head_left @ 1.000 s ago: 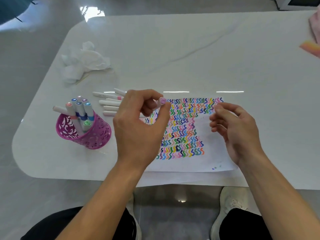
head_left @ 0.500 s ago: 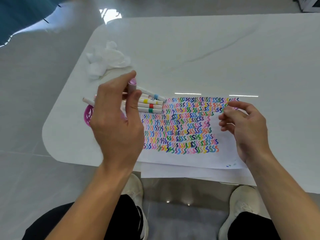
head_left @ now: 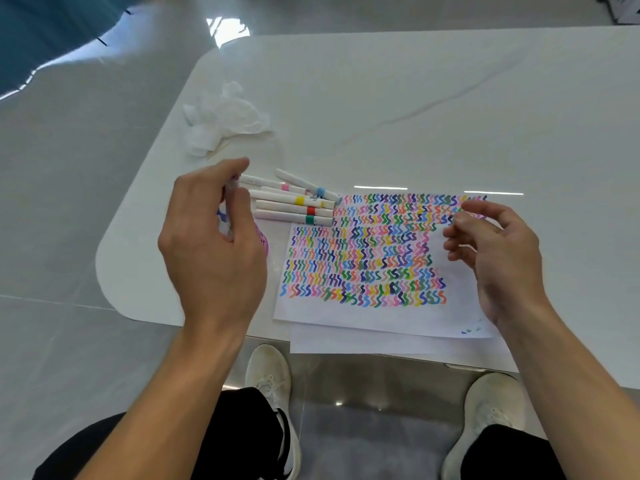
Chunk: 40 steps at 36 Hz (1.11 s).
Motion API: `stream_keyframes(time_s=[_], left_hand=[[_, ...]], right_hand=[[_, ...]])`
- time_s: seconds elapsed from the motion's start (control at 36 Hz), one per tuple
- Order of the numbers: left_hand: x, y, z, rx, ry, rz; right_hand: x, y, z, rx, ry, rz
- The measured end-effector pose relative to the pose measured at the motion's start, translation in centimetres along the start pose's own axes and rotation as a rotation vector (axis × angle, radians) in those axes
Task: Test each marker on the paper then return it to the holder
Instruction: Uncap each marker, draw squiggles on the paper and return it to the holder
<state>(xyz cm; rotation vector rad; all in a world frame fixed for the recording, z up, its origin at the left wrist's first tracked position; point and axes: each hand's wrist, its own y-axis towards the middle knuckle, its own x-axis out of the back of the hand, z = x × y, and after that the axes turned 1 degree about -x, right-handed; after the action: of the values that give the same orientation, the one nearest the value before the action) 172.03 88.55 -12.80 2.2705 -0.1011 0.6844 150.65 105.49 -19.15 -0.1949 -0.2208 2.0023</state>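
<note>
Change: left hand point(head_left: 211, 251) has moved the marker point(head_left: 232, 186) off the paper point(head_left: 374, 317) to above the holder point(head_left: 262, 241).
Left grip: fingers pinch the marker.
Right hand point(head_left: 498, 251): loosely curled, empty, well right of holder.
Status: return step likely underway.

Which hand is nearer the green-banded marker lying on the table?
Left. The left hand is just left of the green-banded marker; the right hand is over the paper's far right side.
</note>
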Motion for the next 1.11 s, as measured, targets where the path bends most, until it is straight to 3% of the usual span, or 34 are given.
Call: stream_keyframes(time_s=[0.42,0.83,0.94,1.11], left_hand=[[-0.2,-0.4,0.7,0.143,0.209,0.215],[-2.5,-0.8,-0.8,-0.2,0.176,0.239],[-3.8,-1.6,-1.2,-0.23,0.127,0.351],[-5.0,-2.2,-1.2,-0.091,0.194,0.611]], right_hand=[[-0.3,0.0,0.3,-0.025,0.036,0.014],[0.4,0.0,0.4,-0.018,0.019,-0.014],[0.6,0.2,0.5,-0.014,0.017,-0.015],[0.6,0.3,0.4,-0.008,0.007,-0.016]])
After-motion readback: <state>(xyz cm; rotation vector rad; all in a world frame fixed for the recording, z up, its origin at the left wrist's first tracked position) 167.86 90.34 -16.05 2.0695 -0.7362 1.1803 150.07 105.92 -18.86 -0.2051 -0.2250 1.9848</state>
